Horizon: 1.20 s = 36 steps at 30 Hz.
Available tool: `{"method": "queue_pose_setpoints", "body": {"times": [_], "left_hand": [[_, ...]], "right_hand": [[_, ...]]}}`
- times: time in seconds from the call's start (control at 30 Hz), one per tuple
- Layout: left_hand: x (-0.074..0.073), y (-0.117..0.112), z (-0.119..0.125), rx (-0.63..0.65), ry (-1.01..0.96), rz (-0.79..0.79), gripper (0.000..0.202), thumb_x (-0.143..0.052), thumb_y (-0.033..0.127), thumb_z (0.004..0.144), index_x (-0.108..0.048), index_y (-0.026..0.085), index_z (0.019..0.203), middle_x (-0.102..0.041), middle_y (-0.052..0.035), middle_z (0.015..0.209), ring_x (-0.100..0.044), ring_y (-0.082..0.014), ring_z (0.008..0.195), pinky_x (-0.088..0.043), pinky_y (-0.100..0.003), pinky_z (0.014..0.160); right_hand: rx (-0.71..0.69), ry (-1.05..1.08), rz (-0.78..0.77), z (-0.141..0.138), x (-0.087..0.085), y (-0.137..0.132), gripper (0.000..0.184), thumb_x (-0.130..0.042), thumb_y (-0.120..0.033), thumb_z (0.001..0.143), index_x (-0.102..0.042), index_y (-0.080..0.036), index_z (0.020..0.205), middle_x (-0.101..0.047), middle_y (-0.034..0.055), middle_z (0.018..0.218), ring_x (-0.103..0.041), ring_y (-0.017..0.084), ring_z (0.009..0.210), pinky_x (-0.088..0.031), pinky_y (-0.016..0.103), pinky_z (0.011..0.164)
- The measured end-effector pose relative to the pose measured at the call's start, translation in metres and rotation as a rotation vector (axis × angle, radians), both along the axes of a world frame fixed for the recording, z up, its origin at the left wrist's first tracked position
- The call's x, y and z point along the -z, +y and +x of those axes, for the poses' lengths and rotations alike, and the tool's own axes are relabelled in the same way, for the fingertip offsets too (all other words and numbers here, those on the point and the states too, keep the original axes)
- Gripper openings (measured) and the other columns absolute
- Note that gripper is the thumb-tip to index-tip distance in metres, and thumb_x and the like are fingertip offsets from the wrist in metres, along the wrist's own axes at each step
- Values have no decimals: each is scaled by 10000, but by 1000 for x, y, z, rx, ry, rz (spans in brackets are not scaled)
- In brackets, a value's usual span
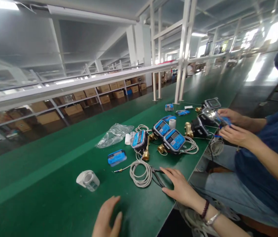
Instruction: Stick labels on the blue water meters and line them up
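At the near edge of the worktop (55, 197), the left hand (106, 217) was held low, its fingers bent forward and its thumb set apart, with nothing gripped. The right hand (178, 186) was stretched in from the right, palm down, fingers extended and thumb spread wide; its fingertips were placed at a dark tool (157, 178), though whether contact was made could not be told. The tool was laid between that hand and a cable coil (141, 183). A clear roll (91, 181) was placed farther left. Beyond the coil, a blue card (117, 157) was seen beside a meter (139, 140). Two more meters (174, 140) were grouped behind it to the right; small print was carried on their blue faces, too fine to be read. A blue part (225, 120) was held by a co-worker's hands (239, 135). Cartons (73, 109) were shelved beyond.
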State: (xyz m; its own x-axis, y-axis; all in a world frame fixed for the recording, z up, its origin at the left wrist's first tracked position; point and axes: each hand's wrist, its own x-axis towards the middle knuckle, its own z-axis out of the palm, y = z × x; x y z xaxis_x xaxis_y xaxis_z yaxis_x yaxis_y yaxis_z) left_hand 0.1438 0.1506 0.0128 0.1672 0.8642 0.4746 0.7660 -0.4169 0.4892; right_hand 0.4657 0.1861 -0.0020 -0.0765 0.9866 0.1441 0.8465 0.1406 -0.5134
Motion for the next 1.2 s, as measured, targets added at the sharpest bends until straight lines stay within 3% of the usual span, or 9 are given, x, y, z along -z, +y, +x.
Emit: {"method": "queue_pose_setpoints", "body": {"times": [0.1, 0.27, 0.4, 0.5, 0.67, 0.87, 0.97, 1.1, 1.2], "left_hand": [[-13, 34, 72, 146, 101, -28, 478, -533, 174, 777, -531, 202, 1253, -587, -86, 1270, -537, -232, 1185, -473, -417, 996], [-47, 134, 170, -94, 179, 86, 624, -637, 270, 750, -449, 80, 1314, -528, -188, 1322, -468, -298, 1253, -392, -443, 1057], [-53, 182, 196, -188, 186, 98, 548, -619, 279, 791, -487, 37, 1265, -567, -246, 1249, -525, -350, 1186, -429, -484, 997], [-50, 187, 189, -194, 212, 103, 464, -583, 288, 825, -534, 29, 1208, -630, -236, 1152, -599, -331, 1090, -482, -434, 933], [-37, 141, 146, -194, 267, 109, 508, -650, 299, 767, -550, 79, 1213, -647, -179, 1164, -634, -287, 1044, -509, -360, 902], [-20, 34, 72, -408, 134, 135, 497, -660, 345, 729, -572, 191, 1193, -717, -75, 1032, -701, -226, 859, -570, -295, 730], [-15, -11, 48, -530, 38, 136, 473, -658, 358, 723, -579, 198, 1160, -716, -65, 1036, -704, -219, 848, -578, -296, 723], [-8, -47, 43, -632, 10, 132, 501, -656, 348, 745, -538, 181, 1203, -701, -95, 1077, -697, -226, 888, -584, -307, 738], [-3, -67, 62, -646, 58, 243, 505, -631, 265, 782, -488, 182, 1259, -672, -125, 1138, -672, -241, 977, -579, -344, 795]], "right_hand": [[24, 78, 51, 8, 4, 5, 667, -563, -206, 672, -483, -124, 1329, -559, 127, 1165, -494, 271, 1127, -379, 397, 1027], [107, 104, 152, 16, 23, 12, 560, -522, -149, 662, -561, -84, 1217, -535, 156, 1144, -495, 294, 1118, -385, 426, 1032], [132, 159, 346, 19, 42, 14, 495, -544, -156, 671, -594, -149, 1164, -549, 127, 1115, -521, 299, 1092, -428, 461, 1000], [152, 280, 402, 23, 46, 15, 459, -542, -171, 712, -574, -181, 1170, -539, 116, 1141, -549, 276, 1065, -502, 428, 918], [151, 511, 437, 28, 33, 12, 366, -487, -232, 790, -539, -184, 1149, -589, 105, 1089, -609, 231, 977, -562, 365, 803], [190, 516, 369, 27, 22, 22, 343, -446, -349, 798, -571, -178, 1068, -622, 107, 991, -622, 240, 898, -545, 393, 772], [145, 459, 306, 19, 18, 38, 349, -498, -374, 731, -620, -164, 981, -612, 120, 932, -595, 276, 877, -508, 466, 819], [89, 371, 311, -14, 6, 34, 434, -527, -378, 686, -645, -128, 1019, -568, 186, 1132, -439, 406, 1155, -293, 625, 1008], [-164, 489, 159, -54, -1, 0, 432, -491, -413, 797, -614, -155, 1120, -576, 159, 1181, -486, 348, 1157, -368, 552, 1004]]}}
